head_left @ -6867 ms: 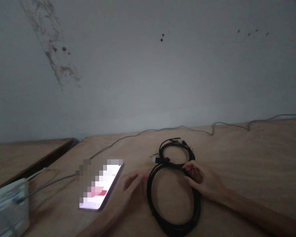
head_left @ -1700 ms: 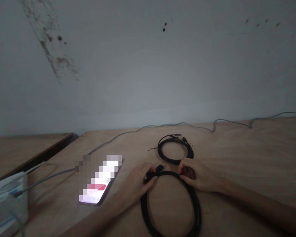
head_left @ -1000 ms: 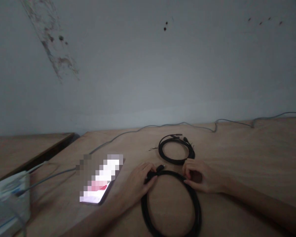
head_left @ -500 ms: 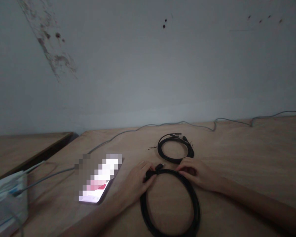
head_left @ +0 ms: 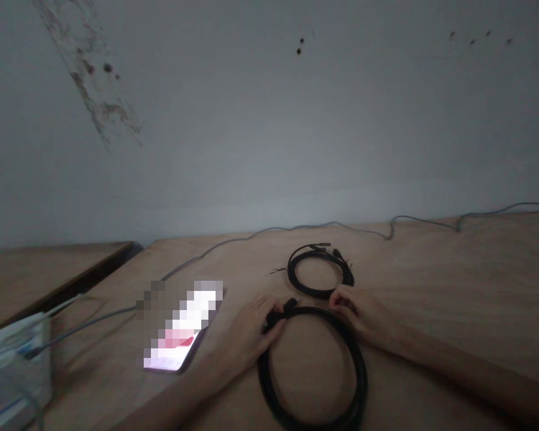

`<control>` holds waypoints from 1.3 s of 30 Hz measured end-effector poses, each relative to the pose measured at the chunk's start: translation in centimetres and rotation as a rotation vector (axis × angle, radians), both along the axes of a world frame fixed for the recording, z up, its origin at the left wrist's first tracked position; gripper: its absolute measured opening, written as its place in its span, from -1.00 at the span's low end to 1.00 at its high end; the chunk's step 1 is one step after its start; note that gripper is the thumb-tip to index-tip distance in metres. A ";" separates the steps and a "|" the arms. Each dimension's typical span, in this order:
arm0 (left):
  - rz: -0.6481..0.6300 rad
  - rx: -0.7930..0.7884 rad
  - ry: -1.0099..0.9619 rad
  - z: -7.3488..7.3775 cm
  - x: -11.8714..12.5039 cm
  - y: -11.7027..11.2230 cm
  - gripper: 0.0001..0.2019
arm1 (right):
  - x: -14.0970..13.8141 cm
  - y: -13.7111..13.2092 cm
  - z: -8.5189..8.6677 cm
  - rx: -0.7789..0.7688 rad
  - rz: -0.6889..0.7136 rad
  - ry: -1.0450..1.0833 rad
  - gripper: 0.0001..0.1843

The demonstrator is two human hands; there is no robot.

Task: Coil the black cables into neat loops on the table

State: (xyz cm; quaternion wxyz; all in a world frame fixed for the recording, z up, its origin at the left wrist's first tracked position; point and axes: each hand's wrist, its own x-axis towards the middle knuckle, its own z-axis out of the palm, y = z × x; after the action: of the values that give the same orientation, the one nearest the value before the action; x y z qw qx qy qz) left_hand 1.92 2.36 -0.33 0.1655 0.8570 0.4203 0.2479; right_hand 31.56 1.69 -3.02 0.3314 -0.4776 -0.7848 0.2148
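Observation:
Two coils of black cable lie on a light wooden table (head_left: 413,269). The smaller coil (head_left: 318,272) sits farther away, with its plug ends at its top. The larger coil (head_left: 312,371) lies nearer me, and its lower part runs out of view. My left hand (head_left: 251,329) grips the upper left of the larger coil, with a small black connector (head_left: 290,305) sticking out past my fingers. My right hand (head_left: 354,311) is curled at the larger coil's upper right, close to the smaller coil's lower edge. Whether it holds the cable I cannot tell.
A phone (head_left: 179,326) with a lit, pixelated screen lies left of my left hand. A thin grey cable (head_left: 323,225) runs along the table's far edge and down to a white box (head_left: 13,365) at the lower left. Behind rises a stained pale wall (head_left: 269,120).
The two coils now lie farther apart, and my left hand has moved from beside the phone onto the larger coil. My right hand has shifted slightly toward the smaller coil.

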 end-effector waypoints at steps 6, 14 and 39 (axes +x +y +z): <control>0.025 -0.005 0.009 -0.1 -0.1 -0.1 -0.91 | 0.4 0.4 0.1 0.015 -0.042 -0.017 -0.87; 0.074 0.024 0.005 0.2 0.0 -0.5 -0.93 | 1.8 1.6 1.6 0.178 -0.059 -0.093 -0.80; 0.195 0.080 0.374 2.5 -1.2 -0.7 -0.85 | 5.2 -0.1 0.7 0.290 0.055 -0.260 -0.92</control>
State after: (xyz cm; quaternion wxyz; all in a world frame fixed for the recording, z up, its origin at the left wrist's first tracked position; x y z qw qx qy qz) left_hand 0.70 1.65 2.18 0.0258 0.8491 0.5146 0.1159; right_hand 36.79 1.61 -2.35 0.2867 -0.4269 -0.8565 0.0448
